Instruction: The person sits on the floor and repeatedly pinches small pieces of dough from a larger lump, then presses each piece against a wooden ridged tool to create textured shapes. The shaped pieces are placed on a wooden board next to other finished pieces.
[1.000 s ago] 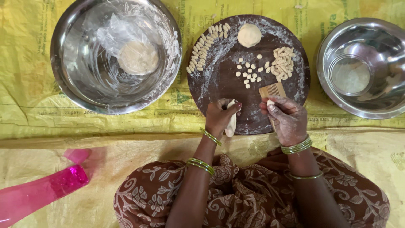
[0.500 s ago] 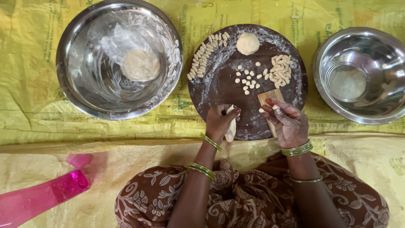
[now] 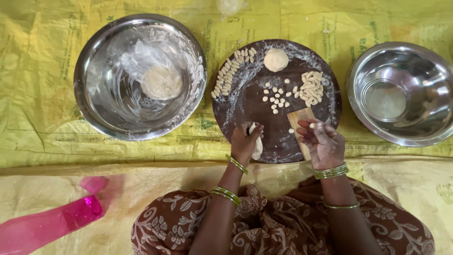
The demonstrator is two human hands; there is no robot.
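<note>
A round dark wooden board (image 3: 245,106), dusted with flour, lies in front of me. My left hand (image 3: 244,143) is closed on a roll of pale dough (image 3: 256,144) at the board's near edge. My right hand (image 3: 323,143) rests on a small wooden comb (image 3: 300,123) and pinches a bit of dough against it. On the board lie a dough ball (image 3: 276,60), several small dough pellets (image 3: 277,98), a pile of ridged pieces (image 3: 311,88) and a row of shaped pieces (image 3: 230,74).
A large steel bowl (image 3: 94,111) at the left holds a dough lump (image 3: 161,82) in clear plastic. Another steel bowl (image 3: 427,125) stands at the right. A pink plastic bottle (image 3: 45,224) lies at lower left. Yellow sheets (image 3: 37,113) cover the floor.
The view has shifted a little. Both hands stay at the board's near edge, the right hand still working dough on the comb.
</note>
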